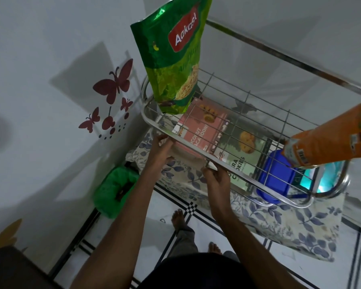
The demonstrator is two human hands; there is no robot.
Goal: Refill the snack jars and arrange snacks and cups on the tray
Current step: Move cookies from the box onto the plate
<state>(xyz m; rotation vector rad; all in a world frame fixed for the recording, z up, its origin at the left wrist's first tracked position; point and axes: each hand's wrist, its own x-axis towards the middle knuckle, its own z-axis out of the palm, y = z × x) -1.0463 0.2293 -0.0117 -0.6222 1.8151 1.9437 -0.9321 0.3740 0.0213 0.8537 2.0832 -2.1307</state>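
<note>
Gripping pink macaroon box [198, 130] under wire rack [233, 163]: left hand [162, 148], right hand [216, 178].

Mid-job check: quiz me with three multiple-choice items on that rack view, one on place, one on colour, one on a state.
1. Where is the pink box?
A. under the wire shelf
B. on the floor
C. on the top shelf

2. What colour is the lid on the lower shelf?
A. red
B. blue
C. white

3. What are the hands doing?
A. hanging idle
B. holding the green pouch
C. gripping the pink box

Key: 1 A, seen through the wires; 2 B, plainly blue; 3 C, left hand and right hand curl around its near end.
</note>
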